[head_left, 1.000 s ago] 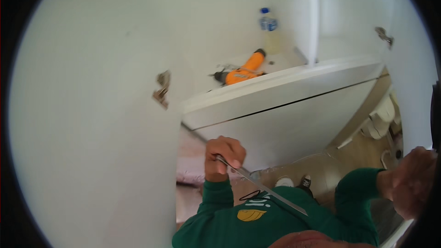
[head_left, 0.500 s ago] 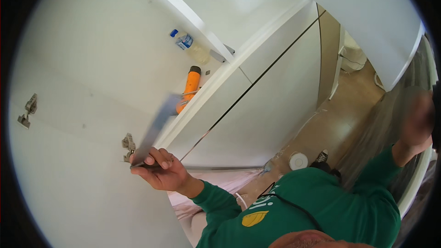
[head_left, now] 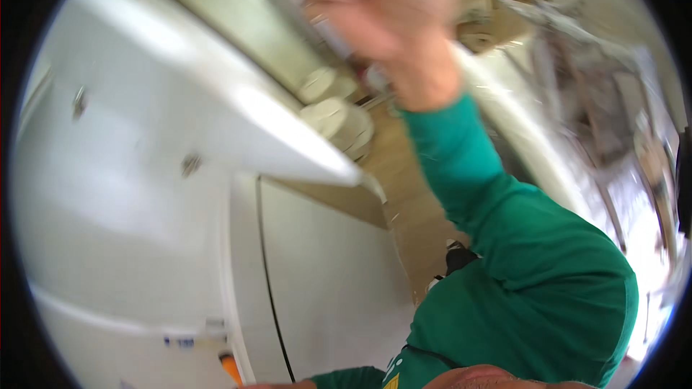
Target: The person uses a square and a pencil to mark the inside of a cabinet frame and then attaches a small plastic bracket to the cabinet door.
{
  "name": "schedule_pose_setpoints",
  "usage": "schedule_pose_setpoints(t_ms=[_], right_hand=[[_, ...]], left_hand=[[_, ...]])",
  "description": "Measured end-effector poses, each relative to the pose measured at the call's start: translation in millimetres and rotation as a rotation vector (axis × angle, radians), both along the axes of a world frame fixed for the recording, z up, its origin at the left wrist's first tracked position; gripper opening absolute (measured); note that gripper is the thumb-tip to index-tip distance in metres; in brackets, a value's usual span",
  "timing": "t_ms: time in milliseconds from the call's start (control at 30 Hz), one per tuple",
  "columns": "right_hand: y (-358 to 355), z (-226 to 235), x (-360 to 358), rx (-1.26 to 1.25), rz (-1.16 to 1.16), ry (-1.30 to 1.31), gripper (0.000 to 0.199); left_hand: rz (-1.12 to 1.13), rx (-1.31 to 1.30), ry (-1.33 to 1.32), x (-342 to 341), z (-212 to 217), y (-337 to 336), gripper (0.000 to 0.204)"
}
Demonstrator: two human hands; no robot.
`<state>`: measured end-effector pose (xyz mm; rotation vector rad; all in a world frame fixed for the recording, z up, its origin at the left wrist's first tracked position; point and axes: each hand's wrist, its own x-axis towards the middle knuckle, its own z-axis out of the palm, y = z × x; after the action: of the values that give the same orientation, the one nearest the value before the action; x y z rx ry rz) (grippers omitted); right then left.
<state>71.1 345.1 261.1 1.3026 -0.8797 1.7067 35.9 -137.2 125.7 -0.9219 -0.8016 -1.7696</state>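
right hand (head_left: 371,3) up high, fingers curled, hold unclear

the right hand is at the top edge, blurred, its fingers bent well in; i cannot tell whether anything is in them. it is near the white door (head_left: 274,112), touching or apart i cannot say. only a sliver of the left hand (head_left: 288,385) shows at the bottom edge, so its grip cannot be told. near that sliver is the orange tool (head_left: 231,367), partly cut off, just inside the white cabinet (head_left: 324,266), with a blurred bottle (head_left: 180,342) beside it. beyond the door, a round white tub (head_left: 331,119) stands over a brown floor (head_left: 404,180). at the right, clear plastic (head_left: 598,101) drapes some furniture.
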Motion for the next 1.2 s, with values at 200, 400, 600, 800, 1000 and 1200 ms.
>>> schedule_pose_setpoints(t_ms=[200, 400, 600, 800, 1000, 1200], right_hand=[[-40.5, 88.8, 17.7, 0.033, -0.906, -0.115, 0.057], [-65.7, 61.1, 118.1, 0.286, -1.276, -0.458, 0.062], [-51.1, 64.8, 137.7, 0.204, -1.342, -0.560, 0.040], [-51.8, 46.1, 143.5, 0.289, -1.255, -0.511, 0.035], [-77.4, 6.8, 141.9, 0.296, -1.208, -0.506, 0.038], [-78.1, -22.9, 150.3, 0.297, -1.043, -0.516, 0.041]], left_hand=[[-0.234, 0.035, -0.070, -50.5, -21.5, 40.7, 0.039], [-0.453, 0.083, -0.116, -60.2, -40.9, 68.2, 0.039], [-0.607, 0.062, -0.144, -67.9, -40.0, 97.4, 0.041], [-0.557, 0.036, -0.184, -88.4, -38.0, 80.1, 0.042], [-0.193, 0.185, -0.222, -92.5, -28.2, -35.0, 0.045], [0.182, 0.305, -0.403, -74.7, -28.5, -43.6, 0.055]])
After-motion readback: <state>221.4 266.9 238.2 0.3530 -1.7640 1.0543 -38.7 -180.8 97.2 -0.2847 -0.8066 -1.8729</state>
